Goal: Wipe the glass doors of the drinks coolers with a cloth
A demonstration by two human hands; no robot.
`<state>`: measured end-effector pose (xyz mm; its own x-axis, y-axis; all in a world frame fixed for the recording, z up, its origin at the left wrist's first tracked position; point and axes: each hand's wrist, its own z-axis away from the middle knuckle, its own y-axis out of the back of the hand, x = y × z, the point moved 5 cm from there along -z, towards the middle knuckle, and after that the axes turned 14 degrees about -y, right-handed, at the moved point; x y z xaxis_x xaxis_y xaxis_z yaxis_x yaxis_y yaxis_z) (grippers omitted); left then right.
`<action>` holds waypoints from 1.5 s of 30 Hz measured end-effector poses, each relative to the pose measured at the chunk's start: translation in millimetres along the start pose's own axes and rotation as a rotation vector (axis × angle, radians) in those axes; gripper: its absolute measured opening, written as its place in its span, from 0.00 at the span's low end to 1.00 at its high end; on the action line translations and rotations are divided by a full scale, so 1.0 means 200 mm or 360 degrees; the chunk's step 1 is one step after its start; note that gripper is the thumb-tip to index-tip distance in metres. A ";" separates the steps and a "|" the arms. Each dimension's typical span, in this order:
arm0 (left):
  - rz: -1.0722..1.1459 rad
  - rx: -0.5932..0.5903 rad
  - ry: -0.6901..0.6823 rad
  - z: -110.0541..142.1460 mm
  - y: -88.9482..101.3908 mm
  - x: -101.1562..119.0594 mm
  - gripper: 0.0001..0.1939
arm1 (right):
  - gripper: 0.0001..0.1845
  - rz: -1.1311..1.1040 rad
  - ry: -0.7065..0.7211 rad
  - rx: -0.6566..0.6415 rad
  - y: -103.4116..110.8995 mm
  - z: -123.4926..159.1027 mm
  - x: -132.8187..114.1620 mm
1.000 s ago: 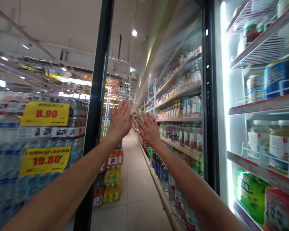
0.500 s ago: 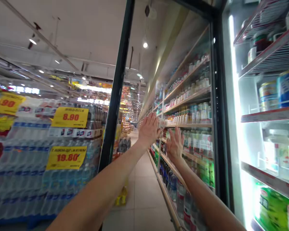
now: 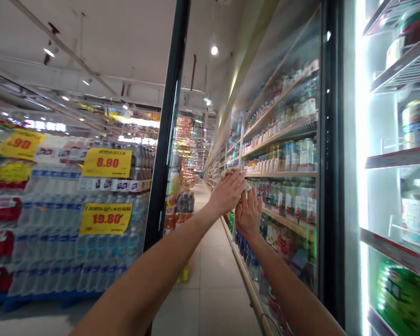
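A glass cooler door (image 3: 168,116) with a black frame stands swung out in front of me. My left hand (image 3: 228,192) lies nearly flat against its pane, with a pale, crumpled cloth (image 3: 231,171) pressed underneath. Part of the cloth shows past the fingertips and beside the thumb; the rest is hidden. Just below and to the right, my right hand (image 3: 248,213) has its palm toward the glass and its fingers stretched out. Its fingertips come close to the cloth's lower edge; whether they touch it I cannot tell.
To the right are lit cooler shelves (image 3: 399,156) with cans, jars and a green pack (image 3: 404,294). Bottled water packs (image 3: 56,210) with yellow price signs (image 3: 107,162) are stacked on the left. Drink shelves (image 3: 283,175) and a tiled aisle (image 3: 217,280) show through the glass.
My left hand and the cloth have shifted right and slightly down across the pane. The right hand has moved a little left, so both hands are closer together. The view has turned slightly.
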<state>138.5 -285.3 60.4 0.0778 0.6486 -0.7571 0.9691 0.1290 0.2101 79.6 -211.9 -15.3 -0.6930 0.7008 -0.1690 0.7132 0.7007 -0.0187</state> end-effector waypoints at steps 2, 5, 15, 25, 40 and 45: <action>-0.0029 0.0029 0.0158 0.04 0.07 -0.16 0.20 | 0.28 -0.0022 -0.0030 0.0042 -0.01 0.01 0.01; -0.0184 0.0291 0.0776 0.15 0.22 -0.48 0.20 | 0.29 -0.0052 -0.0066 0.0062 -0.02 0.02 0.01; 0.0020 -0.0114 -0.0284 0.32 0.09 0.01 0.19 | 0.30 -0.0052 -0.0091 -0.0024 0.02 0.06 0.06; -0.0042 -0.0099 -0.0178 0.42 0.04 0.20 0.21 | 0.30 -0.0121 -0.0205 -0.0035 0.12 0.17 0.13; 0.0101 -0.0316 -0.0454 0.71 0.04 0.38 0.21 | 0.28 -0.0170 -0.0335 -0.0236 0.14 0.44 0.14; -0.0112 -0.0105 0.0328 0.65 0.20 0.00 0.22 | 0.29 -0.0182 -0.0313 -0.0257 0.13 0.44 0.09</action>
<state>208.0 -376.4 -11.6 -0.0456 0.7749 -0.6304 0.9525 0.2239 0.2063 95.3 -192.2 -106.1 -0.7230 0.5878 -0.3630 0.5946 0.7970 0.1061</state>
